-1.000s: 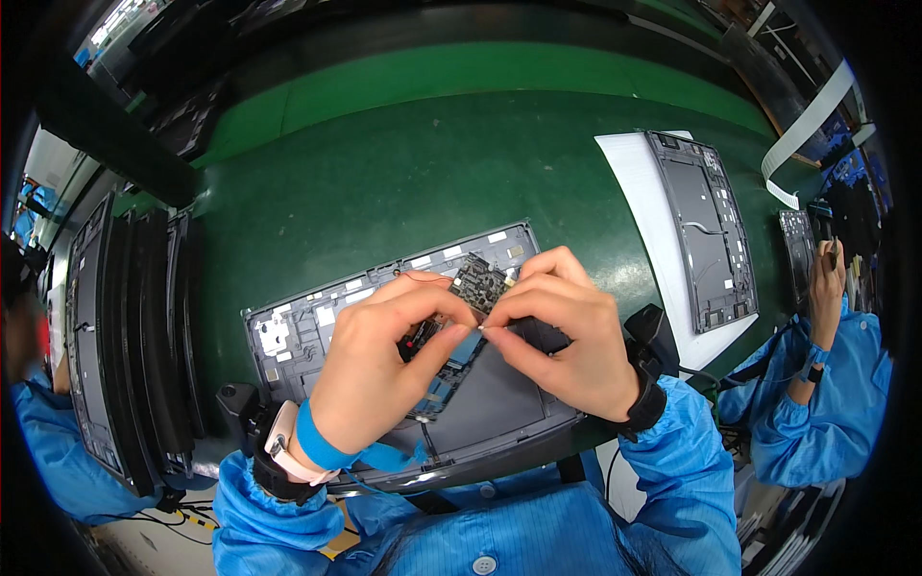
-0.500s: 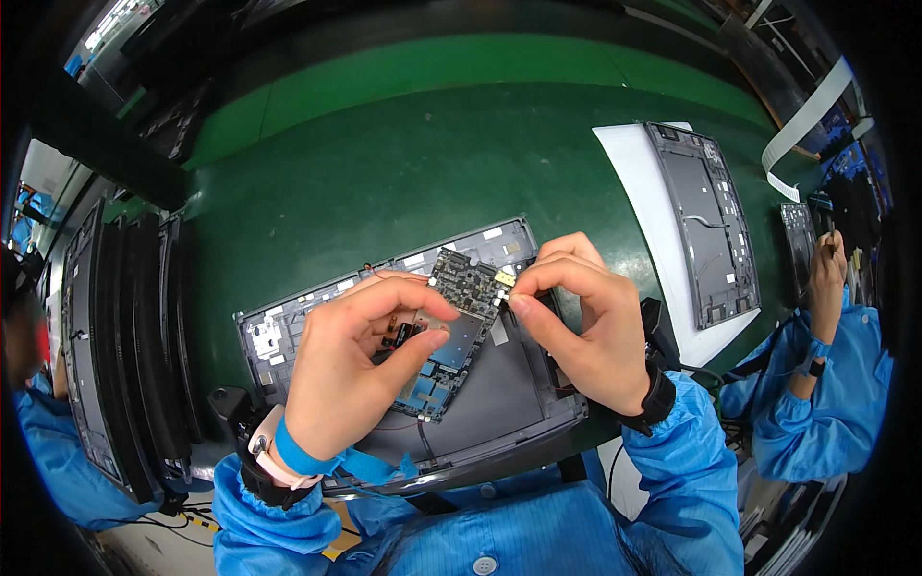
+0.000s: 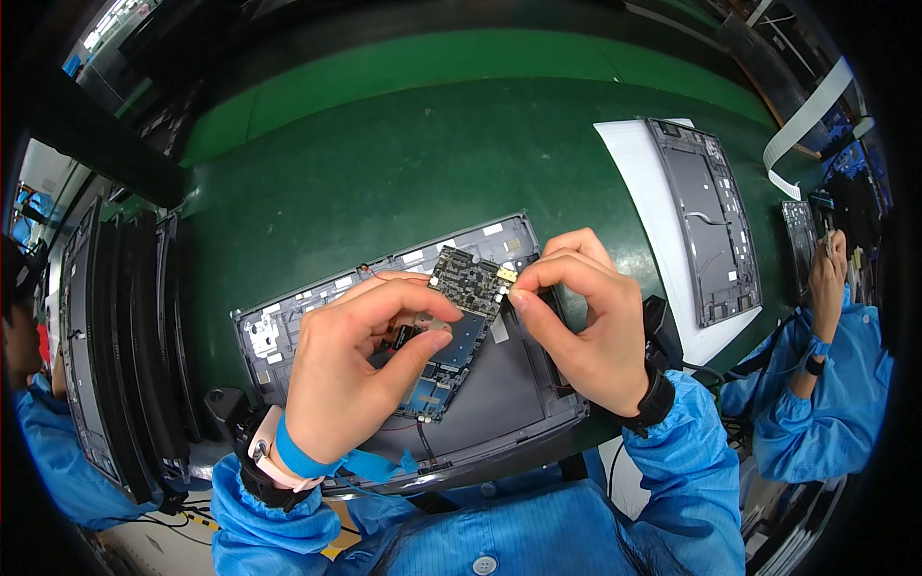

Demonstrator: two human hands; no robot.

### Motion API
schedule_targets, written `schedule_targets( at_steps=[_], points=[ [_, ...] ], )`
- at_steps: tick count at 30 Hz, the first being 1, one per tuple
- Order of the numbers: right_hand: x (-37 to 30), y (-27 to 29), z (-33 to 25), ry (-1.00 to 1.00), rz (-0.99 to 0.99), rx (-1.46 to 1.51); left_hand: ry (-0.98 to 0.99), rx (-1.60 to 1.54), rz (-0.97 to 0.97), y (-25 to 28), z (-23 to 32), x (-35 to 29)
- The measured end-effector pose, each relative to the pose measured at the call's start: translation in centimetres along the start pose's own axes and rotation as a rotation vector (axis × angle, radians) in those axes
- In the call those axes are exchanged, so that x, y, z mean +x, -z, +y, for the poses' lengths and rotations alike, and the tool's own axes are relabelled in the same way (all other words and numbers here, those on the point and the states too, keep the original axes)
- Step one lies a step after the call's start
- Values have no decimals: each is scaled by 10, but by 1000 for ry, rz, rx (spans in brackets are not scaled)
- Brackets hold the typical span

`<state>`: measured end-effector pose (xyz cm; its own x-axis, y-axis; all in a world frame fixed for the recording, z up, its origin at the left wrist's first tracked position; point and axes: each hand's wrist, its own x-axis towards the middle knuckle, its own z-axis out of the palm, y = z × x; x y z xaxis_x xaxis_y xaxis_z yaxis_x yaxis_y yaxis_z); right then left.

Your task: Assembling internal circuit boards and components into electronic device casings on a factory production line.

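Observation:
A circuit board is held slantwise over a grey laptop-like casing, its dark upper part crowded with components and its lower part blue. Along the board's left edge my left hand is closed, thumb and forefinger nearly meeting over its face. My right hand pinches the upper right edge, close to a small yellow connector. Whether a separate small part sits in that pinch cannot be made out. A little black part shows between my left fingers, mostly hidden.
A similar casing rests on a white sheet at the right. Several dark panels stand upright at the left. A co-worker's hand is at the far right. The green tabletop stretches beyond my casing.
Both hands stay almost in place on the board. The board has tilted slightly, and the co-worker's hand at the right has shifted a little.

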<state>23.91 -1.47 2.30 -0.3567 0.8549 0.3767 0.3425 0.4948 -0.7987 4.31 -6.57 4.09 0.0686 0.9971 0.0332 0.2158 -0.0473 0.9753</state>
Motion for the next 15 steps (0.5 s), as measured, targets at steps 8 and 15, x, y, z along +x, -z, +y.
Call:
schedule_targets(
  at_steps=[8, 15],
  points=[
    [0, -1, 0, 11, -7, -9, -58, 130, 38, -1, 0, -2],
    [0, 2, 0, 59, 18, -27, -6, 35, 40, -2, 2, -2]
  ],
)
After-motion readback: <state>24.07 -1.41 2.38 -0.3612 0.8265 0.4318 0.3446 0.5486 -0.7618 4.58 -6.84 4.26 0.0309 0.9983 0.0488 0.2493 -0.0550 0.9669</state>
